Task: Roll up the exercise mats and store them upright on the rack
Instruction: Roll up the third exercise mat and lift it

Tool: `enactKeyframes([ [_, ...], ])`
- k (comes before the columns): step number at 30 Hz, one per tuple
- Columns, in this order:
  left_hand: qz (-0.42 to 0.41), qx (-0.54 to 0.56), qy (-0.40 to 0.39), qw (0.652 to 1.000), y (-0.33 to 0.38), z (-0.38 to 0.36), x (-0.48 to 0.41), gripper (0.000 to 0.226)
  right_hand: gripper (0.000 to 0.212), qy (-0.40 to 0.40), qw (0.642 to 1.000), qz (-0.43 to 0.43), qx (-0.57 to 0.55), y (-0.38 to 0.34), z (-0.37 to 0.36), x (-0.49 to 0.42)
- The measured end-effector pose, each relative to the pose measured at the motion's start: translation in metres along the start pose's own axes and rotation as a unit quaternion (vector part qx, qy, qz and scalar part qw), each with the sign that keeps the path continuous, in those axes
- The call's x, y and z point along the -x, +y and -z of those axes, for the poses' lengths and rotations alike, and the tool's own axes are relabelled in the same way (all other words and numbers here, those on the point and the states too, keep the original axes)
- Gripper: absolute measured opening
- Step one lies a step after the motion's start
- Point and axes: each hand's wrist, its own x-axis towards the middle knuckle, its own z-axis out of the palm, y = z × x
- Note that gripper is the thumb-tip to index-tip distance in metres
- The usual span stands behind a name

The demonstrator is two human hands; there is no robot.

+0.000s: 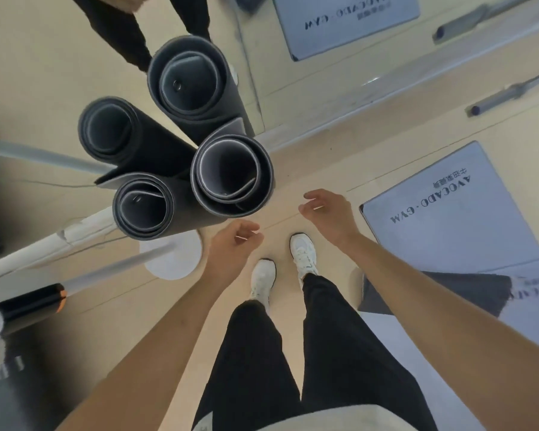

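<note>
Gym floor point(308, 169), pale wood finish; mirror wall point(324, 88) from 12 to 2 o'clock.
- 9 o'clock: grey bar point(44, 157), slanting.
- 10 to 11 o'clock: four rolled exercise mats point(231, 178), dark outside, grey inside. They stand on end with open ends up, clustered and touching.
- Centre, at 6 o'clock of the cluster: left hand point(231, 247), fingers loosely curled, holding nothing, just clear of the nearest roll.
- Below centre: white trainers point(263, 275).
- Right of centre: right hand point(327, 213), fingers relaxed, empty.
- 3 o'clock: flat grey mat point(448, 213), printed AVOCADO·GYM, unrolled on the floor.
</note>
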Motion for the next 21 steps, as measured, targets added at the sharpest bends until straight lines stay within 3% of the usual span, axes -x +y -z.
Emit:
enactKeyframes([
  [7, -0.111, -0.134, -0.152, 0.973, 0.018, -0.026, 0.056, 0.011, 0.032, 0.043, 0.994, -0.06, 0.074, 0.051, 0.029, 0.129],
  [10, -0.141, -0.182, -0.224, 0.947, 0.018, -0.041, 0.097, 0.013, 0.034, 0.088, 0.99, -0.102, 0.042, 0.081, 0.025, 0.205],
  [15, -0.167, -0.277, -0.339, 0.884, -0.008, -0.076, 0.165, 0.01, 0.031, 0.191, 0.961, -0.19, -0.069, 0.145, -0.002, 0.336],
  [21, -0.211, -0.376, -0.452, 0.781, -0.046, -0.121, 0.259, 0.011, 0.021, 0.327, 0.885, -0.262, -0.204, 0.218, -0.051, 0.478],
])
